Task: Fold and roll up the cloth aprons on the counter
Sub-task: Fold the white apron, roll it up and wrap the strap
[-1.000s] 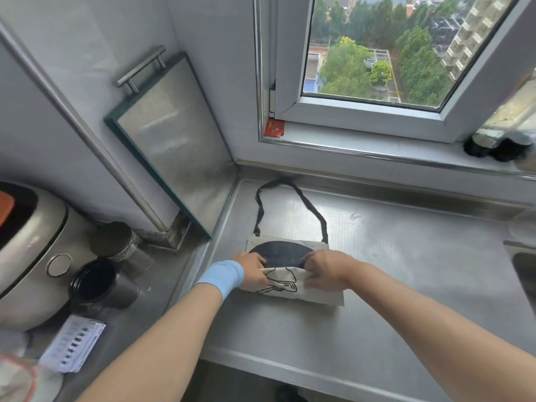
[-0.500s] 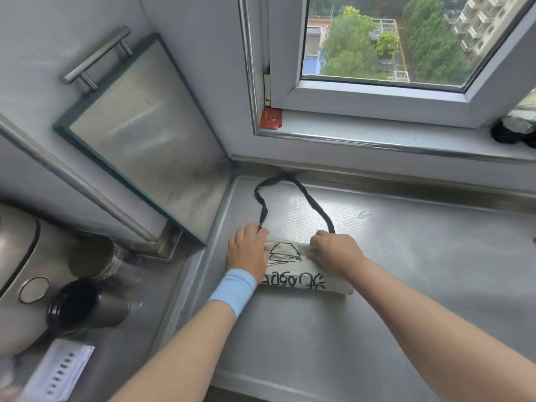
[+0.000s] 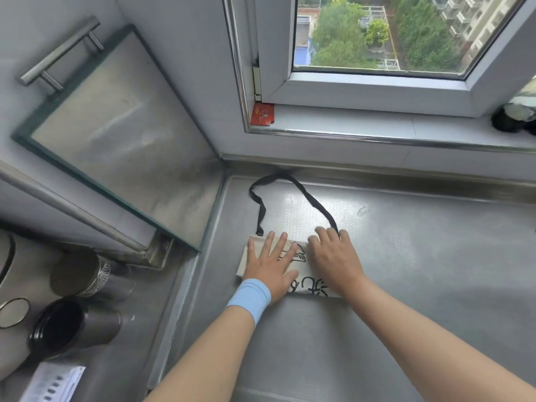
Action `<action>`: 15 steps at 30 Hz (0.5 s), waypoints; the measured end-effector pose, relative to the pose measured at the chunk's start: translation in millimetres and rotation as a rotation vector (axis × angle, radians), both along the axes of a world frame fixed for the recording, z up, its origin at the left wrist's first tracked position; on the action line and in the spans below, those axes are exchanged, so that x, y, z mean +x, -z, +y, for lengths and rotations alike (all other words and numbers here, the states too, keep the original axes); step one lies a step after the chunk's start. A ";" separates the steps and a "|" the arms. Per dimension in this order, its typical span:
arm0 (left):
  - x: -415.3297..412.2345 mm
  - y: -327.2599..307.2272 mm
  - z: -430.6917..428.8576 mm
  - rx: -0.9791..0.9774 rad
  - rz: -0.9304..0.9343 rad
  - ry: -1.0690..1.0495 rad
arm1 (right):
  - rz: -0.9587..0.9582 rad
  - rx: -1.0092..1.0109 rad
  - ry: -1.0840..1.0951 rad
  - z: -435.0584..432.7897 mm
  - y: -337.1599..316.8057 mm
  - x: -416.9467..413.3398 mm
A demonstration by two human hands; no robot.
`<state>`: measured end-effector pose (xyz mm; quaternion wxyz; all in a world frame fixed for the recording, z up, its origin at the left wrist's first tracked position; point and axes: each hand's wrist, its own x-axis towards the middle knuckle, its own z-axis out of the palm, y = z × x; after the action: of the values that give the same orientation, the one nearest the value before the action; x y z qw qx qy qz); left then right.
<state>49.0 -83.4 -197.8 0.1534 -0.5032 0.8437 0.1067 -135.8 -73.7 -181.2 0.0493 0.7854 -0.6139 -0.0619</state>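
A cream cloth apron (image 3: 301, 266) with black printed drawing and lettering lies rolled or folded into a narrow bundle on the steel counter (image 3: 406, 271). Its black neck strap (image 3: 311, 200) loops away toward the back wall. My left hand (image 3: 271, 264), with a light blue wristband, presses flat on the bundle's left half, fingers spread and straight. My right hand (image 3: 333, 256) presses flat on the right half, its fingertips at the bundle's far edge where the strap begins. Both hands hide much of the cloth.
A glass panel with a metal handle (image 3: 124, 140) leans against the left wall. Two dark metal cups (image 3: 75, 326) and a rice cooker stand on the lower left counter. A windowsill (image 3: 377, 132) with a red card (image 3: 262, 114) runs behind the counter.
Both hands went from curled on the roll to flat, spread palms pressing it down. The bundle has moved slightly farther from me; the dark inner patch is no longer visible.
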 end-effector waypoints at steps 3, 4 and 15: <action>-2.3 2.9 1.4 -0.006 0.013 -0.022 | -0.093 0.052 0.024 9.4 3.3 25.1; -2.3 3.0 2.1 -0.003 0.017 -0.020 | -0.178 0.110 0.046 14.2 9.5 29.1; 47.8 7.2 -12.1 -0.039 -0.024 -0.029 | -0.326 0.251 0.123 28.0 32.1 3.1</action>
<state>96.7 -95.4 -205.0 0.1519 -0.5194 0.8365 0.0864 -132.8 -45.7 -213.3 -0.1527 0.7460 -0.6481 -0.0128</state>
